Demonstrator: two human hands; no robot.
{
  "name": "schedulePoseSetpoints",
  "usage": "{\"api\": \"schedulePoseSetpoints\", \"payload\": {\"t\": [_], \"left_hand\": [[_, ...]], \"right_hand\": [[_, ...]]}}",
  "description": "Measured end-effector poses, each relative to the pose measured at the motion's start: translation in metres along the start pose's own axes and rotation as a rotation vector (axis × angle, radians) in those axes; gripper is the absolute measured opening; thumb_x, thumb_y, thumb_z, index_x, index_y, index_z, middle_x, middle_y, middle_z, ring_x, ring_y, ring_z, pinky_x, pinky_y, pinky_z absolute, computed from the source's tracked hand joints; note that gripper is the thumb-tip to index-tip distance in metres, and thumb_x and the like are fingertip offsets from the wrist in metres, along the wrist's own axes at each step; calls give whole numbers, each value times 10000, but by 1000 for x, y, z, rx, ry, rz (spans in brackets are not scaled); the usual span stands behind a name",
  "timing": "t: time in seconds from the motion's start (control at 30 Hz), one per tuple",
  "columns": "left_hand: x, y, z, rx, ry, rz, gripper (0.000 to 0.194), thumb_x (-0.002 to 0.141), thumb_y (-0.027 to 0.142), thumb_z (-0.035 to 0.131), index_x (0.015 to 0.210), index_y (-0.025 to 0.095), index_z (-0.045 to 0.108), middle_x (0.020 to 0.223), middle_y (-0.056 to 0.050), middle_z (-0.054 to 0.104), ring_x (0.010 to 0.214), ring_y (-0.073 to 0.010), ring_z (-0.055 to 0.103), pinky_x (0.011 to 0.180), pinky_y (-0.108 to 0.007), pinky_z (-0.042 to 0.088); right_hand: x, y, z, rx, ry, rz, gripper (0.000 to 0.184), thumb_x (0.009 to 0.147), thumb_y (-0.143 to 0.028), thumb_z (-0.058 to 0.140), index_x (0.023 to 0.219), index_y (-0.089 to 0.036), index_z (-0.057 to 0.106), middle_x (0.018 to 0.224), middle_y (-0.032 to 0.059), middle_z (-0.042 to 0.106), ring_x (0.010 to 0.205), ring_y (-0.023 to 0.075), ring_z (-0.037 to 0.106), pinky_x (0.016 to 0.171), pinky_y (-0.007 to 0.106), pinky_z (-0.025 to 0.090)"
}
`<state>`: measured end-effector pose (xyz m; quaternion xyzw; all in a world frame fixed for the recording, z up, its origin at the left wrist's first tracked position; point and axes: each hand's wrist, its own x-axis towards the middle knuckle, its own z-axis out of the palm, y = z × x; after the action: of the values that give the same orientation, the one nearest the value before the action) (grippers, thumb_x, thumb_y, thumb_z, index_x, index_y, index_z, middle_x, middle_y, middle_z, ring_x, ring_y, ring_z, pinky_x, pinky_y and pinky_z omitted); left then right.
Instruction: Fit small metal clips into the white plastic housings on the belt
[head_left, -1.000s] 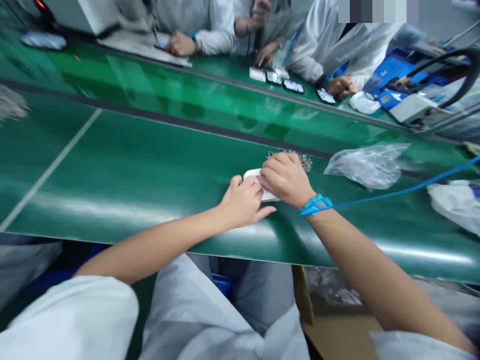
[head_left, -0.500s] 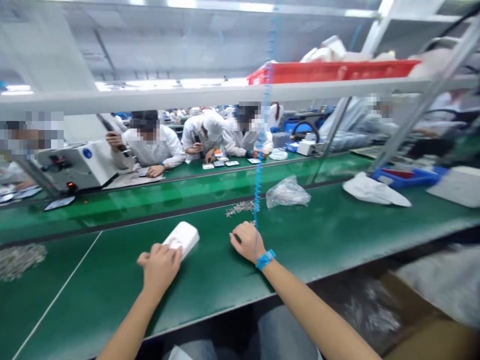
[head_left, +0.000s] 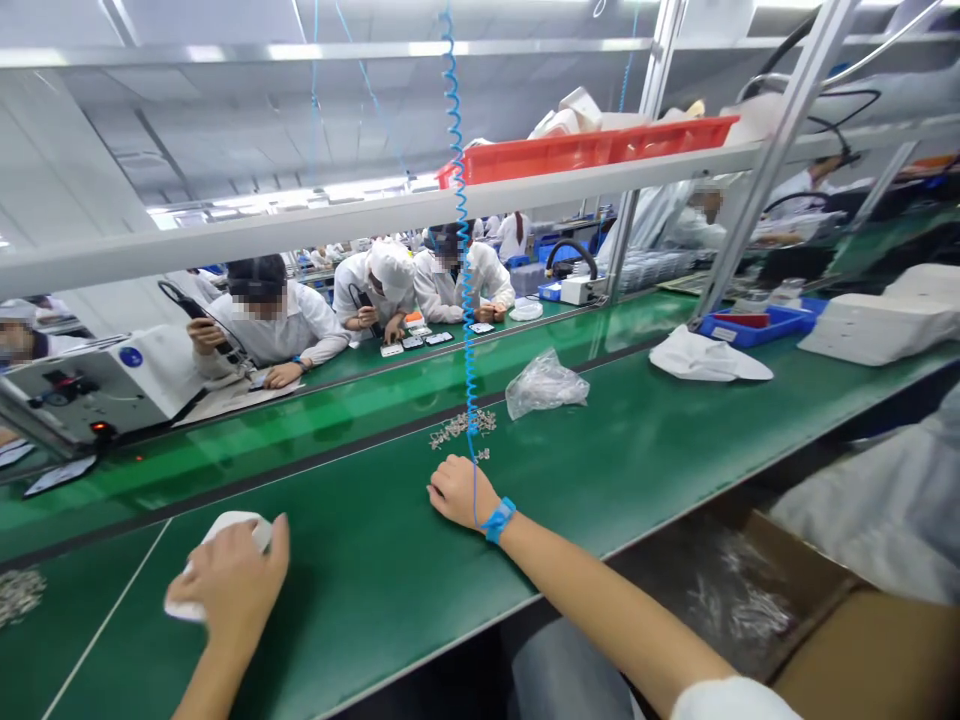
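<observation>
My left hand [head_left: 238,575] is wrapped over a white plastic casing [head_left: 191,590] just above the green bench, its fingers across the top and the thumb apart on the right; motion blurs it. To the right, my right hand [head_left: 459,490] rests low on the bench with its fingers curled in. Whatever those fingers hold, if anything, is hidden. A blue wrist strap [head_left: 498,520] circles my right wrist, and a coiled blue cord [head_left: 466,330] rises from it. Just beyond that hand lies a scatter of small metal parts [head_left: 461,427].
A clear plastic bag [head_left: 546,385] sits behind my right hand. Further right are a white bag [head_left: 705,355], a blue tray [head_left: 757,325] and white casings [head_left: 877,325]. Another pile of metal parts [head_left: 19,595] lies far left. Co-workers [head_left: 274,320] sit across the bench; a red tray [head_left: 600,150] stands overhead.
My left hand has moved left and nearer to me with the white casing, turning it. My right hand stays near the metal parts, fingers curled. The view has swung to the right.
</observation>
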<state>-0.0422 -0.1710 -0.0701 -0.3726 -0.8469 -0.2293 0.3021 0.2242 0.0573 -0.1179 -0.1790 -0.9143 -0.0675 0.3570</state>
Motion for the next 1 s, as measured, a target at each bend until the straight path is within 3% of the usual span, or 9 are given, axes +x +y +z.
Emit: {"api": "schedulePoseSetpoints", "payload": {"t": [0.1, 0.17, 0.27, 0.37, 0.47, 0.8, 1.0], "left_hand": [[21, 84, 40, -131, -117, 171, 367, 970, 481, 428, 1009, 178, 633, 1030, -99, 687, 1005, -269, 615, 884, -416, 391], [30, 133, 67, -147, -255, 238, 327, 989, 402, 417, 1029, 161, 634, 1042, -107, 683, 1015, -251, 625, 840, -371, 413], [32, 170, 97, -108, -385, 375, 297, 979, 344, 447, 1087, 156, 650, 1109, -127, 661, 1069, -273, 607, 804, -359, 424], [30, 166, 108, -112, -431, 385, 301, 978, 375, 468, 1085, 171, 662, 1132, -125, 642, 1082, -281, 597, 800, -367, 435], [29, 155, 108, -153, -477, 339, 311, 990, 399, 453, 1089, 181, 652, 1134, -119, 643, 1084, -278, 605, 825, -381, 444], [23, 160, 101, -155, -505, 498, 293, 1008, 351, 444, 1149, 175, 631, 1139, -116, 663, 1087, -275, 626, 849, -393, 442], [18, 160, 99, -292, -441, 682, 374, 1033, 347, 456, 1363, 188, 534, 1259, -115, 659, 1118, -239, 624, 866, -360, 430]], "right_hand": [[22, 2, 6, -41, -68, -49, 148, 940, -283, 591, 817, -206, 614, 832, 49, 600, 852, 209, 491, 732, 353, 337], [35, 5, 10, -97, -83, 37, 91, 934, -258, 581, 925, -186, 636, 926, 78, 609, 911, 233, 492, 763, 368, 352], [42, 13, 16, -184, -96, 247, 183, 925, -239, 578, 1056, -123, 632, 1058, 146, 592, 1002, 286, 483, 799, 404, 367], [38, 21, 24, -211, -139, 377, 174, 944, -268, 577, 1021, -124, 637, 1101, 164, 580, 1031, 305, 483, 798, 414, 376], [35, 27, 30, -196, -191, 414, 138, 978, -232, 536, 947, -150, 644, 1062, 142, 593, 995, 284, 506, 779, 399, 376], [33, 30, 33, -137, -195, 376, 217, 1030, -143, 456, 947, -161, 657, 998, 130, 623, 962, 258, 521, 772, 369, 366], [32, 25, 27, -14, -154, 210, 165, 1029, -149, 507, 946, -177, 647, 988, 84, 640, 960, 228, 533, 783, 343, 360]]}}
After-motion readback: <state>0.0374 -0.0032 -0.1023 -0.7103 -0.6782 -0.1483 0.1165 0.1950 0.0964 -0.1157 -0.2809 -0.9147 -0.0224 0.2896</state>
